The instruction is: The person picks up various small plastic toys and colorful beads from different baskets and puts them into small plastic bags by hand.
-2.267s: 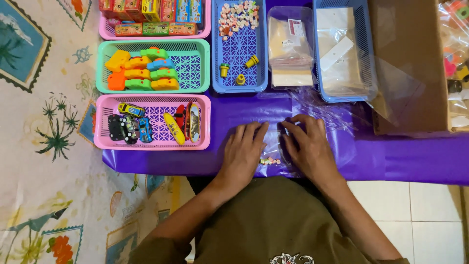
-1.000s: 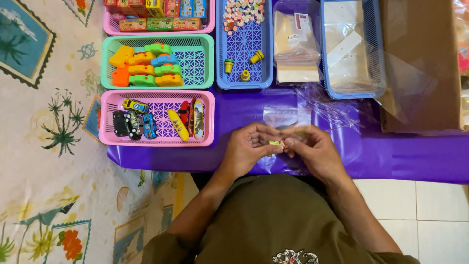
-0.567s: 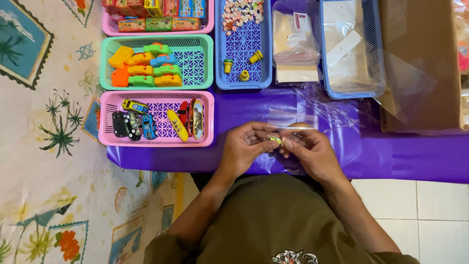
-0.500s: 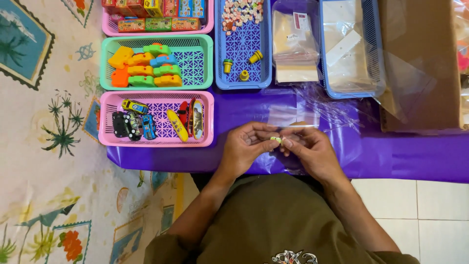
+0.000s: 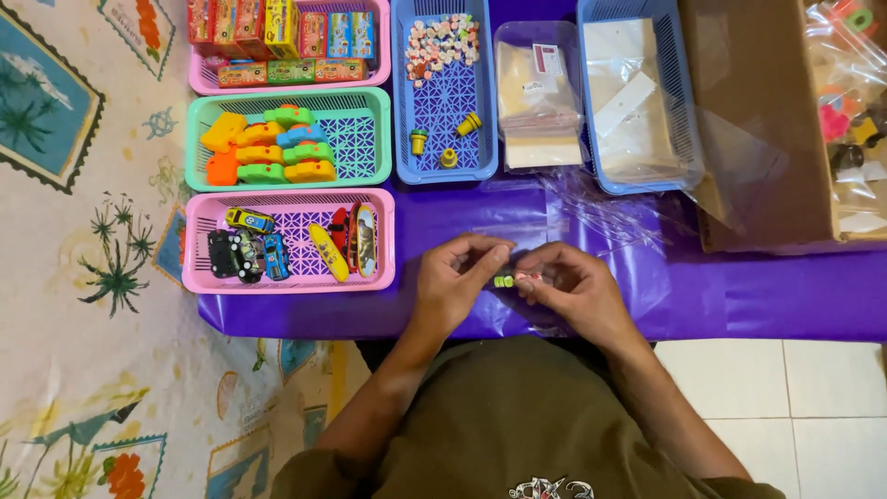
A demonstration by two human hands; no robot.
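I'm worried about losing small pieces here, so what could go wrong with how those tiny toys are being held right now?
The left hand and right hand pinch the tiny toys in a clear plastic bag near the front edge of the purple table cover; a slip could drop them into the lap or onto the tiled floor. The thin bag may also be hard to open and could crumple.

Purple worktop cover with pink, green and blue baskets

The worktop (image 5: 739, 296) is covered in glossy purple. Above the pink basket (image 5: 288, 285) of yellow, blue, black and red toy cars, a green basket (image 5: 365, 139) of orange, yellow, green and blue pieces is seen; a blue basket (image 5: 444, 102) lies right of that. A small green-and-pink piece (image 5: 514, 278) is pinched between the hands. The floor mat (image 5: 83, 277) is cream, patterned with palms.
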